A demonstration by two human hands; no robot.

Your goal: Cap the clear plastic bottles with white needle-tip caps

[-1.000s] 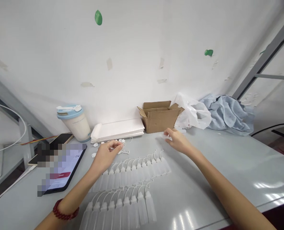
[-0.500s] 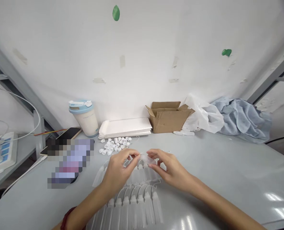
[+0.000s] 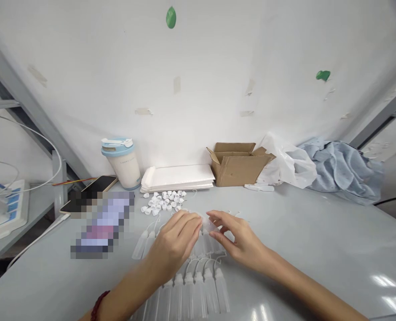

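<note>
My right hand (image 3: 239, 236) grips a small translucent plastic bottle (image 3: 211, 225) between thumb and fingers, above the rows. At the bottle's left end, the fingers of my left hand (image 3: 179, 238) are pinched together around its top; the cap there is mostly hidden by them. Below my hands lies a front row of clear slim bottles (image 3: 200, 296) with white caps and thin curved tubes. Behind it is a second row of similar bottles (image 3: 140, 244), partly covered by my left hand. Beyond that, small white caps (image 3: 164, 201) lie in a loose pile.
Along the wall stand a blue-lidded cup (image 3: 126, 167), a stack of white padded envelopes (image 3: 177, 177), an open cardboard box (image 3: 241, 168), a white plastic bag (image 3: 291, 167) and a blue cloth (image 3: 346, 169). Two phones, one blurred phone (image 3: 104, 225) and one dark phone (image 3: 99, 186), lie left.
My left hand has turned over the bottle's top, its fingers now closed together with the back of the hand showing. My right hand still holds the bottle. The whole view has shifted slightly.
</note>
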